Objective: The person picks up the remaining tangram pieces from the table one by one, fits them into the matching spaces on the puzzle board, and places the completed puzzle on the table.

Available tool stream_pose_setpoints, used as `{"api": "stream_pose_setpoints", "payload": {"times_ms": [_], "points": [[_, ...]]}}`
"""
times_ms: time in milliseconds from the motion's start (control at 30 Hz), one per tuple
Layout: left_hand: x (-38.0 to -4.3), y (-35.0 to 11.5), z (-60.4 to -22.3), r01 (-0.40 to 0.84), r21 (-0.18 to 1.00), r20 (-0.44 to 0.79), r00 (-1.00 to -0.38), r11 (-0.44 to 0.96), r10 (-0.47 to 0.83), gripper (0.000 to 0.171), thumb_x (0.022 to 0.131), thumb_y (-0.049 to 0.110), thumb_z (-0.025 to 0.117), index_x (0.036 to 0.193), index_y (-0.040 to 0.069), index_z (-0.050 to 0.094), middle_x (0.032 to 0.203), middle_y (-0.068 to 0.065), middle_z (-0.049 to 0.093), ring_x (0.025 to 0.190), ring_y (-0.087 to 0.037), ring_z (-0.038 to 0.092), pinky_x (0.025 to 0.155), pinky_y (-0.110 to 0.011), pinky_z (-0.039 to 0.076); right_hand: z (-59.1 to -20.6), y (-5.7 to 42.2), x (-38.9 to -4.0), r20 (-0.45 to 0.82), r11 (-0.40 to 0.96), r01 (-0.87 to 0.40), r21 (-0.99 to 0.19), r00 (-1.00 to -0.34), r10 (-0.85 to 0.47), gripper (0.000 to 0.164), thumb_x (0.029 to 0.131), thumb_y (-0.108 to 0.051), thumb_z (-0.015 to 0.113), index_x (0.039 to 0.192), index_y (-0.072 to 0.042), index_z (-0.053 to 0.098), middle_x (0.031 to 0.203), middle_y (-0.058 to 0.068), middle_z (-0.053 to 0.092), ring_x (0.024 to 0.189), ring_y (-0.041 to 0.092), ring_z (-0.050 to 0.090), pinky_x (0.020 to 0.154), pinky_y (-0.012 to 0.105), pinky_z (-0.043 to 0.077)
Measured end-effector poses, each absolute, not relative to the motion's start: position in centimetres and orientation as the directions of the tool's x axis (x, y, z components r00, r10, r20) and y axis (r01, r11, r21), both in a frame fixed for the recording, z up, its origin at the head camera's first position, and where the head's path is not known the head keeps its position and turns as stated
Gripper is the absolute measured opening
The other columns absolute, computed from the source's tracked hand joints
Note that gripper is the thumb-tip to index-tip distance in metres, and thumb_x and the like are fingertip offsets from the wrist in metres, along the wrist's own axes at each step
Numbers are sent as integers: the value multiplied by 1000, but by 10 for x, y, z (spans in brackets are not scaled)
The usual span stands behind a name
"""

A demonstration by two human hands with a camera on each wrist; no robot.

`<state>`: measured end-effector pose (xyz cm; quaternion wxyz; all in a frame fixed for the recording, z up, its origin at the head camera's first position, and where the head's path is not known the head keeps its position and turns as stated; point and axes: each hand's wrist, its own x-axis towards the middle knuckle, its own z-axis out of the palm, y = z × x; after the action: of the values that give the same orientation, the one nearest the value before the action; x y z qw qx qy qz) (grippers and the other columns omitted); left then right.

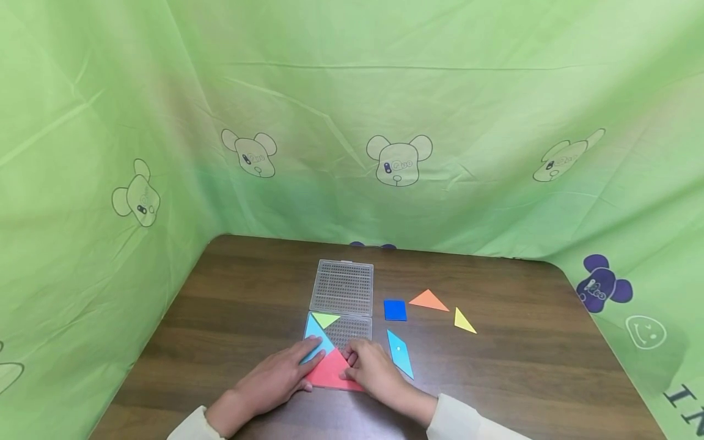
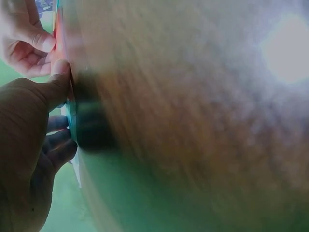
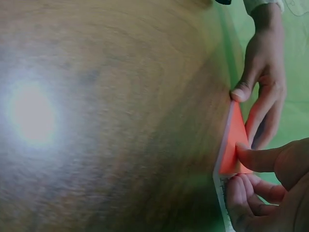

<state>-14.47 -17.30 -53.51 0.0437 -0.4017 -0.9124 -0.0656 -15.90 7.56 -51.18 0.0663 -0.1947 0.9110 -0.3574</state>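
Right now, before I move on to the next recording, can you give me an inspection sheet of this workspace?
Surface: dark brown wooden table.
Job's things: large red triangle tile under both hands, in the clear plastic tray beside a large light-blue triangle tile and a small green triangle tile.
Clutter: clear studded lid; blue square tile, orange triangle tile, yellow triangle tile, light-blue parallelogram tile loose to the right.
Grippers: left hand and right hand touch the red triangle.
Cables: nothing seen.
Surroundings: green bear-print cloth.
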Motion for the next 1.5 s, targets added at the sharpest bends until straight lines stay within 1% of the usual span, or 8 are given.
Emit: {"api": "stream_pose_setpoints", "payload": {"times_ms": [200, 367, 567, 833, 1000, 1233, 1333, 1500], "points": [[-141, -174, -536, 741, 59, 149, -669, 668, 728, 56, 104, 47, 52, 148, 12, 56, 157, -14, 47, 140, -30, 53, 101, -43, 56, -519, 76, -152, 81, 667, -366, -649, -905, -418, 30, 75, -8, 91, 100, -4, 74, 84, -1, 65, 73, 0, 58, 63, 16, 51], [-143, -174, -536, 748, 46, 167, -659, 662, 733, 55, 104, 46, 53, 148, 13, 57, 156, -16, 48, 139, -31, 54, 101, -43, 56, -521, 76, -152, 102, 673, -377, -637, -906, -411, 31, 75, -11, 91, 100, -5, 75, 85, -1, 66, 74, 0, 59, 64, 16, 52], [-144, -174, -536, 755, 40, 180, -649, 654, 739, 54, 102, 44, 58, 147, 15, 58, 155, -16, 49, 137, -31, 56, 99, -42, 57, -522, 76, -153, 105, 667, -378, -642, -905, -412, 31, 75, -11, 91, 99, -5, 73, 83, -2, 65, 72, -1, 57, 63, 16, 52], [-143, -172, -535, 743, 72, 149, -668, 665, 729, 55, 101, 45, 58, 150, 20, 55, 157, -15, 47, 138, -30, 54, 100, -43, 56, -521, 75, -154, 68, 663, -349, -662, -909, -411, 32, 74, -8, 91, 98, -6, 70, 84, -3, 62, 72, -1, 53, 63, 16, 50], [-144, -172, -535, 744, 63, 143, -667, 666, 731, 54, 101, 45, 59, 149, 20, 56, 157, -16, 47, 138, -30, 55, 100, -43, 56, -519, 75, -157, 33, 667, -330, -668, -909, -416, 34, 74, -9, 91, 98, -7, 68, 82, -4, 60, 73, 0, 51, 63, 17, 48], [-146, -171, -535, 745, 52, 121, -666, 665, 736, 54, 103, 46, 55, 150, 20, 55, 157, -15, 47, 139, -30, 54, 102, -43, 55, -516, 78, -159, -14, 668, -307, -678, -903, -429, 34, 76, -11, 90, 98, -9, 66, 83, -4, 58, 74, 2, 50, 66, 19, 46], [-145, -171, -535, 752, 49, 136, -657, 657, 741, 54, 102, 45, 56, 149, 18, 56, 156, -16, 48, 139, -31, 54, 104, -43, 54, -514, 80, -159, -38, 662, -304, -685, -893, -449, 33, 78, -12, 89, 101, -9, 65, 85, -4, 58, 75, 2, 51, 66, 20, 46], [-144, -170, -535, 766, 29, 194, -635, 642, 748, 54, 99, 43, 63, 145, 15, 61, 152, -18, 52, 137, -32, 56, 105, -42, 53, -511, 85, -159, -69, 651, -310, -693, -870, -488, 35, 80, -14, 88, 106, -10, 65, 90, -5, 59, 79, 3, 53, 69, 20, 47]]}}
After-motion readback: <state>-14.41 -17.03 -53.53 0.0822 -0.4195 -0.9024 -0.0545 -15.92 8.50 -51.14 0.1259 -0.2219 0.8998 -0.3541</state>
